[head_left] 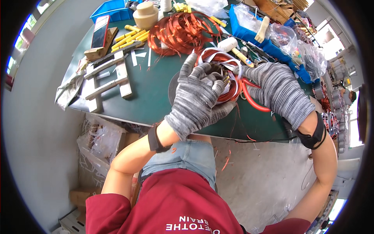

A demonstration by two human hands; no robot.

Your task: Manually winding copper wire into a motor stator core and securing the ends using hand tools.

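A motor stator [230, 93] wound with copper wire and edged with white insulating strips stands on the green table in front of me. My left hand [198, 91], in a grey striped knit glove, grips its left side, the fingers curled over the rim and the thumb at the near edge. On the other side, my right hand [276, 85], gloved alike, closes around a tool with red curved handles [255, 102] at the stator's right edge. The tool's working end is hidden among wires and fingers. Loose thin copper strands hang toward the table edge.
Behind the stator lies a heap of copper coils [175, 33]. Yellow rolled pieces [130, 38], a wooden frame [107, 78] and a red phone [101, 31] are at the left. A mallet [242, 57] and blue bins [272, 48] stand at the right.
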